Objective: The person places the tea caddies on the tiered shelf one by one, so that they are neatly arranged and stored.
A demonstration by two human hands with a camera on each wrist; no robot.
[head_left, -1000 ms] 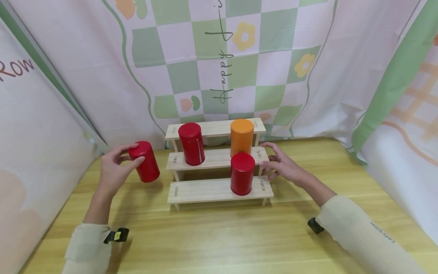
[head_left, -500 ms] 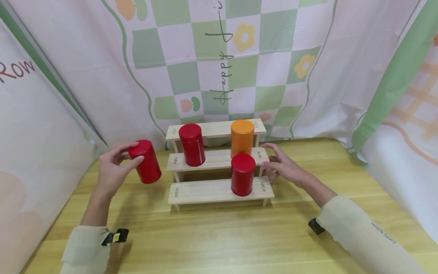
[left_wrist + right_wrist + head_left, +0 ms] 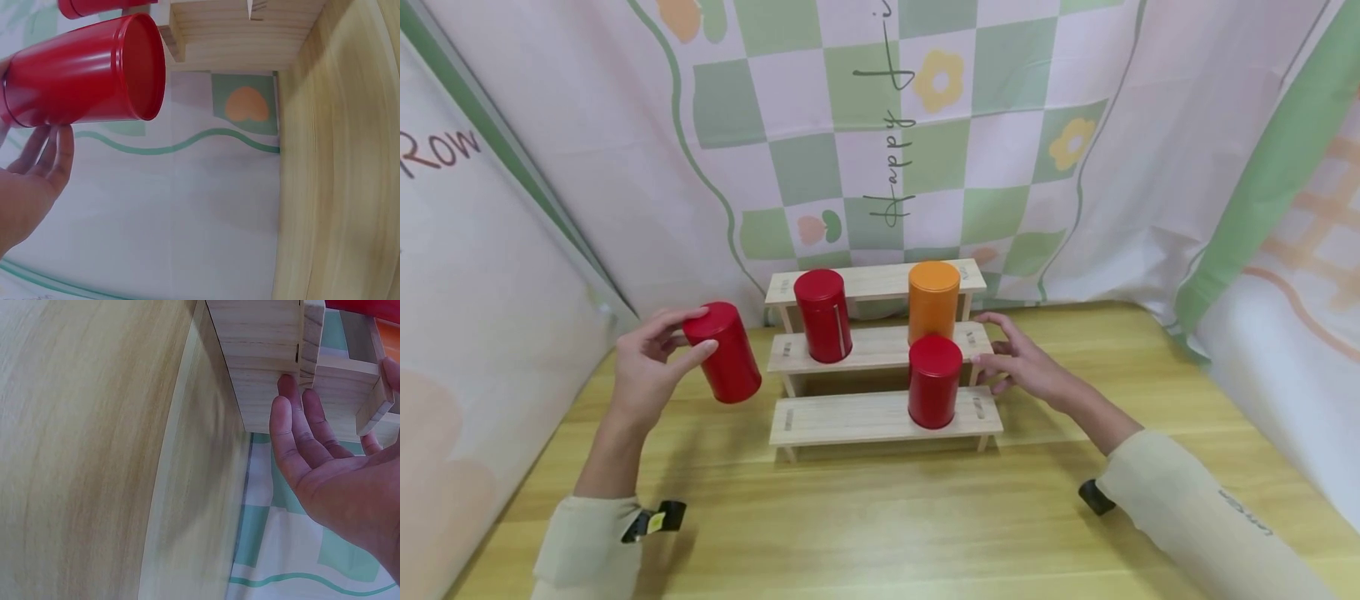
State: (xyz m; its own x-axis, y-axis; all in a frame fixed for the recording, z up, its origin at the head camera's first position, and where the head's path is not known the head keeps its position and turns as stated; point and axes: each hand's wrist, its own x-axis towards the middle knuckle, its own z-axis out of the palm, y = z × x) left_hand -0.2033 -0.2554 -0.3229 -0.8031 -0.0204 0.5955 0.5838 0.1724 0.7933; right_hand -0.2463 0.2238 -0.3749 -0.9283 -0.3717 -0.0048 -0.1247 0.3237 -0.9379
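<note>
My left hand [image 3: 647,367] grips a red canister [image 3: 728,358] near its lidded top, thumb in front. It hangs tilted in the air, left of a three-step wooden display stand [image 3: 835,421]; the left wrist view shows this red canister [image 3: 75,72] with its base toward the stand. My right hand [image 3: 1026,362] pinches the right end of the middle shelf between thumb and forefinger, the other fingers loose below, as the right hand [image 3: 344,469] shows in its wrist view. A red canister [image 3: 823,317] and an orange canister [image 3: 933,300] stand on the middle shelf. Another red canister [image 3: 934,383] is on the lowest.
The stand rests on a wood-grain table [image 3: 880,525]. Behind it hangs a checked, flowered cloth [image 3: 857,125], with more cloth at both sides. The top shelf [image 3: 876,282] carries nothing. A black strap device [image 3: 655,521] sits at the left cuff.
My left hand has raised the red canister slightly and shifted it a little right, toward the stand. My right hand stays at the shelf end.
</note>
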